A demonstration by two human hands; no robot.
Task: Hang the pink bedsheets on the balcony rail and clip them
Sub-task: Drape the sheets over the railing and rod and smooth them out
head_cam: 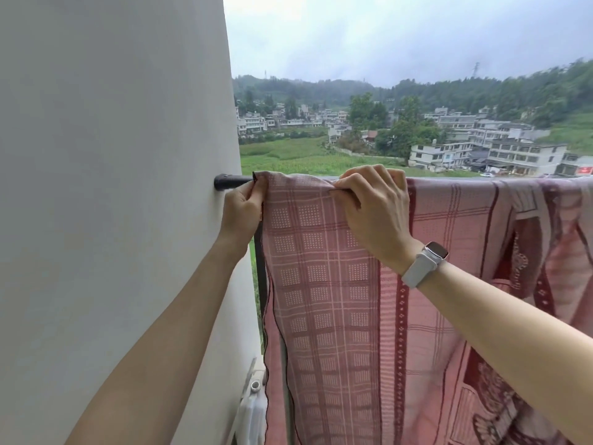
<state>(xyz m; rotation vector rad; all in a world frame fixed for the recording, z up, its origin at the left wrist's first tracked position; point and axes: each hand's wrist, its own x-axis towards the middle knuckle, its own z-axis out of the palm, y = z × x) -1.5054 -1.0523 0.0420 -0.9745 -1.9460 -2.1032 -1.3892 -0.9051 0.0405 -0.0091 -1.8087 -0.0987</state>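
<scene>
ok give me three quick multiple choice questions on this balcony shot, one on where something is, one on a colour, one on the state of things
1. Where does the left hand hold the pink bedsheet?
A. at its edge next to the white wall
B. at its bottom hem
C. far along the rail to the right

2. What colour is the watch strap on the right wrist?
A. black
B. white
C. green

3. How does the sheet lie now?
A. folded on the floor
B. rolled in both arms
C. draped over the balcony rail, no clip in sight

Answers: 1 A, the fingers pinch the sheet's corner by the rail's wall mount. 2 B, the band is pale white. 3 C, the cloth hangs over the rail under the right hand.
</scene>
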